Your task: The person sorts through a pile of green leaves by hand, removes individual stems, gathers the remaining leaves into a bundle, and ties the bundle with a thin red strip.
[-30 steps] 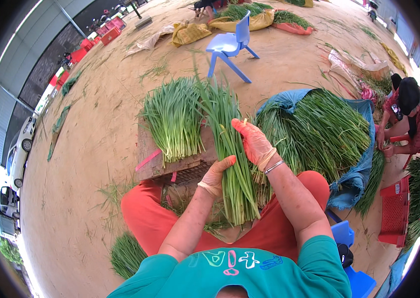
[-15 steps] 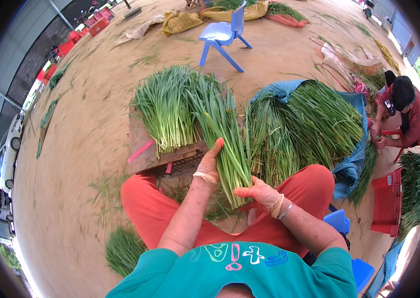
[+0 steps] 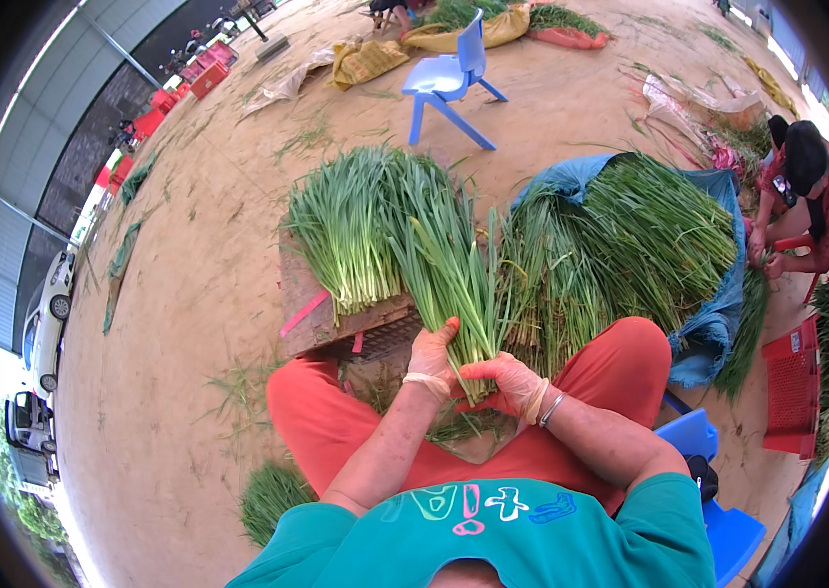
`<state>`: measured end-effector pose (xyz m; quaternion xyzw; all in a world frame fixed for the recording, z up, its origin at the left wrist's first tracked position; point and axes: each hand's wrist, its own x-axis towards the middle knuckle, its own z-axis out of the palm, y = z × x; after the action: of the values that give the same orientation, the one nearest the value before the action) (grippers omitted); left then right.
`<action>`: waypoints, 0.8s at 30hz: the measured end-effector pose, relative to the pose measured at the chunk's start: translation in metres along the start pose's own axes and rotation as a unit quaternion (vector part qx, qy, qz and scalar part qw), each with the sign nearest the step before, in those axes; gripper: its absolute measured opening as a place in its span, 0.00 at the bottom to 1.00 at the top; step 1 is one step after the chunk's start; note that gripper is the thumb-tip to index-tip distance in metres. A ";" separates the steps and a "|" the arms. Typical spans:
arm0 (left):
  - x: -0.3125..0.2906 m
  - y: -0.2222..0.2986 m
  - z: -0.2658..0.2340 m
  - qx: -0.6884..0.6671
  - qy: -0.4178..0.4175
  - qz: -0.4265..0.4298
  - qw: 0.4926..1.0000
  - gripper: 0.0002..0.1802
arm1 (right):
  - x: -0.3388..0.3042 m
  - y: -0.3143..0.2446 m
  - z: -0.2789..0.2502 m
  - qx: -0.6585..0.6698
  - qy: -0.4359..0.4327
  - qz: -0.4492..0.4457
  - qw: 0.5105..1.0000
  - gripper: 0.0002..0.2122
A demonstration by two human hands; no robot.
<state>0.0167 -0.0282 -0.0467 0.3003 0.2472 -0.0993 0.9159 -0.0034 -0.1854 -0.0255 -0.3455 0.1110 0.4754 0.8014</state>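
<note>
A bunch of garlic chives point(image 3: 455, 284) lies between my gloved hands, its leafy tops pointing away from me and its pale cut ends toward my lap. My left hand point(image 3: 434, 355) wraps the lower stems from the left, thumb on top. From the right, my right hand point(image 3: 510, 382) grips the same stems near their ends, thumb across them. Beyond, a neat pile of trimmed chives point(image 3: 348, 230) rests on a wooden board point(image 3: 304, 318); the bunch's tops overlap its right side. To the right, loose chives point(image 3: 645, 240) fill an opened blue sack point(image 3: 713, 328).
A small heap of greens point(image 3: 272, 500) lies by my left knee. At the right are a red crate point(image 3: 793, 387) and a co-worker point(image 3: 816, 196) handling greens. A blue chair point(image 3: 449, 73) stands ahead. Blue plastic seats point(image 3: 694, 436) are by my right side. Cars point(image 3: 47, 328) stand far left.
My left hand has slid down the bunch toward the cut ends, and both hands are now close together. The whole view has shifted slightly.
</note>
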 end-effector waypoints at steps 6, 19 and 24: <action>-0.008 0.023 -0.005 0.266 -0.058 0.124 0.954 0.23 | -0.012 -0.015 0.005 0.052 -0.034 0.009 0.998 0.16; -0.050 0.027 0.029 0.497 0.021 0.130 0.858 0.08 | -0.004 -0.002 0.014 -0.079 0.054 -0.112 0.989 0.22; -0.037 0.015 0.007 0.615 0.062 0.213 0.757 0.09 | -0.001 0.000 0.014 -0.100 0.098 -0.091 0.986 0.23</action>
<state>-0.0073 -0.0190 -0.0152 0.8494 0.1190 -0.0137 0.5140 -0.0064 -0.1772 -0.0146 -0.4779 0.1091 0.3728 0.7879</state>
